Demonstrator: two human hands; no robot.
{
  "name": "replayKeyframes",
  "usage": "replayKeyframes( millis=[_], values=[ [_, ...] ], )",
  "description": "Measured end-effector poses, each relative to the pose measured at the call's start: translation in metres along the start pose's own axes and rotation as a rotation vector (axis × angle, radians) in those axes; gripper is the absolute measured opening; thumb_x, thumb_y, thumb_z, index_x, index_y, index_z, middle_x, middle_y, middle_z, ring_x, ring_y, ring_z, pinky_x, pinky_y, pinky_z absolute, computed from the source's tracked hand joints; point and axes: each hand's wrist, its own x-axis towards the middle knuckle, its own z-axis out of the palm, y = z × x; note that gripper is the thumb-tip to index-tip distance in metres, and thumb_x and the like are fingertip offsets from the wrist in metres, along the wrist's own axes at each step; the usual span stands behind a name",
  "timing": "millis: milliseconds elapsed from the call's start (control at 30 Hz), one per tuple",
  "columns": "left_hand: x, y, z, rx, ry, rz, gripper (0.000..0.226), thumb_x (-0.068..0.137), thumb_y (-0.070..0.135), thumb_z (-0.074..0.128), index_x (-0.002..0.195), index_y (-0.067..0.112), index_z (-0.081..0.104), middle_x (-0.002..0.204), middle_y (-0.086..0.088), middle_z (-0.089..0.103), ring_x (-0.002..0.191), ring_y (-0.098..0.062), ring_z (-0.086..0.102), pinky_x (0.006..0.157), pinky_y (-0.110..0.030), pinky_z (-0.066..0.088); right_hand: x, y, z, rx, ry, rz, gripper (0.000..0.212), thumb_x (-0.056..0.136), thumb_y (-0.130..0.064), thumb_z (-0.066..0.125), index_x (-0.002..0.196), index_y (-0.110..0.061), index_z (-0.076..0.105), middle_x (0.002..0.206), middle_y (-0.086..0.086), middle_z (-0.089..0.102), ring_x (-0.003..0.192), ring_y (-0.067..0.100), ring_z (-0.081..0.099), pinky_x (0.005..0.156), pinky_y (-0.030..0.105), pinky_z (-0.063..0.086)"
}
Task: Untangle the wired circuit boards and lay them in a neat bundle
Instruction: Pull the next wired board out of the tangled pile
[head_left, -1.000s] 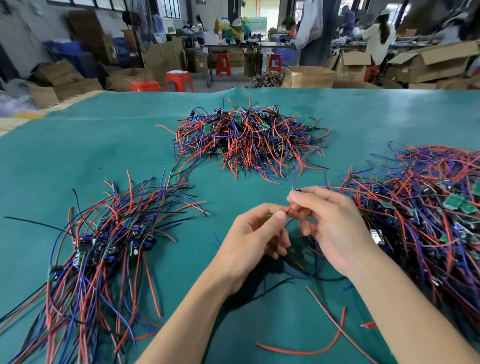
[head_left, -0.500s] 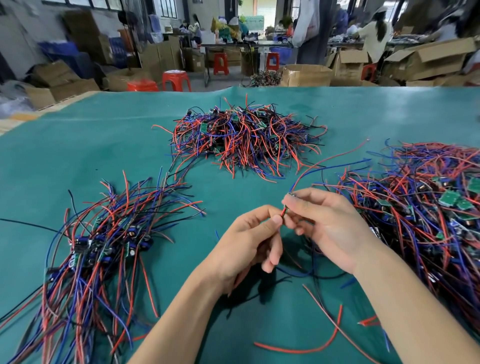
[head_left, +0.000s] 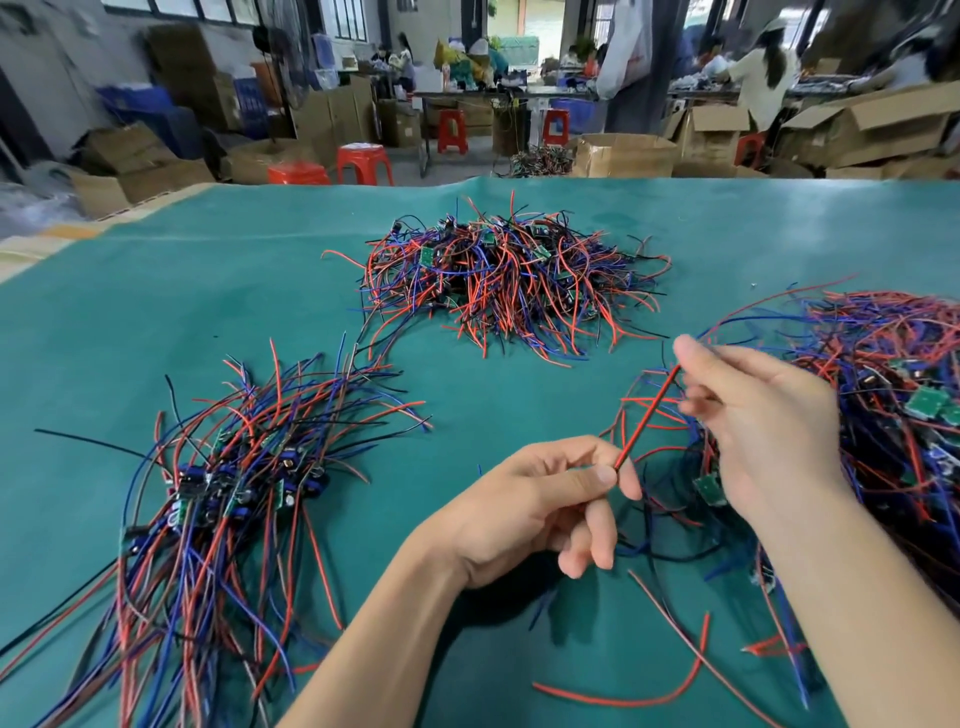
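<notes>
Nearest us a loose red wire (head_left: 623, 699) curls on the green tabletop (head_left: 208, 312), below the hands; our left hand (head_left: 535, 512) pinches the lower end of a taut red lead (head_left: 649, 418) between thumb and forefinger; our right hand (head_left: 753, 421), blurred, grips its upper end, and a small green board (head_left: 710, 489) hangs under that palm; left of the hands lies the combed bundle (head_left: 223, 499), its wires cut off by the frame's lower edge; right of them the tangled heap (head_left: 893, 415) runs out of view, partly hidden by our forearm; beyond the hands sits a second tangle (head_left: 509, 280); farther off, red stools (head_left: 363, 163) and cardboard boxes (head_left: 626, 155).
</notes>
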Motion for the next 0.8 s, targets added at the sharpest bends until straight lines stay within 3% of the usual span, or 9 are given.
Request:
replayKeyframes(
  millis=[167, 233, 400, 467, 500, 567, 633, 700, 800],
  values=[
    [-0.002, 0.0, 0.002, 0.033, -0.056, -0.045, 0.02, 0.103, 0.013, 0.047, 0.097, 0.016, 0.066, 0.08, -0.007, 0.073, 0.057, -0.011, 0.063, 0.058, -0.02, 0.049, 0.006, -0.041, -0.001, 0.124, 0.19, -0.144, 0.025, 0.09, -0.014, 0.076, 0.071, -0.018, 0.061, 0.061, -0.004, 0.054, 0.05, 0.006, 0.049, 0.05, 0.021, 0.042],
    [-0.001, -0.001, 0.002, 0.019, -0.03, -0.052, 0.018, 0.103, 0.011, 0.047, 0.103, 0.013, 0.065, 0.087, -0.009, 0.072, 0.065, -0.012, 0.066, 0.064, -0.02, 0.052, -0.001, -0.063, 0.008, 0.12, 0.134, -0.192, 0.027, 0.089, -0.019, 0.078, 0.067, -0.019, 0.061, 0.06, -0.005, 0.056, 0.049, 0.006, 0.05, 0.045, 0.02, 0.04],
    [-0.001, 0.0, 0.007, 0.056, 0.057, -0.093, 0.014, 0.096, 0.005, 0.054, 0.099, 0.012, 0.066, 0.085, -0.007, 0.073, 0.069, -0.007, 0.067, 0.065, -0.017, 0.053, -0.054, -0.073, 0.095, -0.106, -0.41, -0.074, 0.023, 0.081, -0.027, 0.083, 0.071, -0.009, 0.076, 0.058, 0.0, 0.063, 0.046, 0.011, 0.05, 0.038, 0.021, 0.039],
    [-0.008, 0.005, 0.007, 0.164, 0.088, -0.107, 0.018, 0.089, -0.002, 0.051, 0.094, -0.002, 0.068, 0.082, -0.012, 0.075, 0.066, 0.009, 0.065, 0.066, -0.007, 0.05, -0.069, -0.065, 0.14, -0.152, -0.593, -0.01, 0.03, 0.083, -0.03, 0.083, 0.074, -0.002, 0.076, 0.058, 0.003, 0.063, 0.045, 0.011, 0.05, 0.039, 0.021, 0.04],
    [-0.012, 0.009, 0.006, 0.213, 0.089, -0.106, 0.021, 0.091, -0.007, 0.046, 0.091, -0.002, 0.066, 0.073, -0.005, 0.074, 0.065, 0.022, 0.059, 0.066, 0.0, 0.045, -0.074, -0.062, 0.161, -0.196, -0.681, 0.019, 0.038, 0.085, -0.034, 0.082, 0.078, 0.002, 0.074, 0.059, 0.003, 0.064, 0.045, 0.011, 0.051, 0.041, 0.022, 0.043],
    [-0.014, 0.009, 0.002, 0.231, 0.097, -0.135, 0.037, 0.091, -0.012, 0.048, 0.075, 0.02, 0.057, 0.048, 0.032, 0.057, 0.058, 0.032, 0.049, 0.064, 0.006, 0.038, -0.076, -0.055, 0.194, -0.364, -0.851, 0.058, 0.051, 0.089, -0.046, 0.076, 0.087, 0.005, 0.072, 0.066, 0.006, 0.069, 0.047, 0.012, 0.056, 0.046, 0.024, 0.05],
    [-0.008, 0.009, 0.004, 0.22, 0.061, -0.133, 0.036, 0.08, 0.0, 0.059, 0.062, 0.029, 0.067, 0.052, 0.024, 0.063, 0.059, 0.014, 0.061, 0.065, -0.003, 0.048, -0.06, -0.043, 0.211, -0.63, -0.943, 0.01, 0.052, 0.092, -0.051, 0.069, 0.093, 0.001, 0.071, 0.077, 0.009, 0.074, 0.053, 0.018, 0.064, 0.049, 0.029, 0.056],
    [-0.004, 0.004, 0.008, 0.089, 0.064, -0.094, 0.018, 0.082, 0.004, 0.062, 0.076, 0.017, 0.073, 0.075, 0.004, 0.073, 0.069, -0.002, 0.067, 0.069, -0.015, 0.054, -0.028, -0.026, 0.208, -0.937, -0.871, -0.158, 0.038, 0.09, -0.041, 0.069, 0.092, -0.004, 0.074, 0.083, 0.011, 0.076, 0.064, 0.026, 0.073, 0.06, 0.037, 0.063],
    [0.0, -0.003, 0.002, -0.007, 0.053, -0.097, 0.018, 0.099, 0.0, 0.051, 0.098, 0.012, 0.065, 0.091, -0.013, 0.068, 0.073, -0.011, 0.067, 0.07, -0.019, 0.055, 0.03, 0.003, 0.175, -1.258, -0.538, -0.245, 0.018, 0.084, -0.02, 0.065, 0.097, -0.009, 0.071, 0.1, 0.015, 0.071, 0.093, 0.035, 0.072, 0.082, 0.038, 0.06]
  ],
)
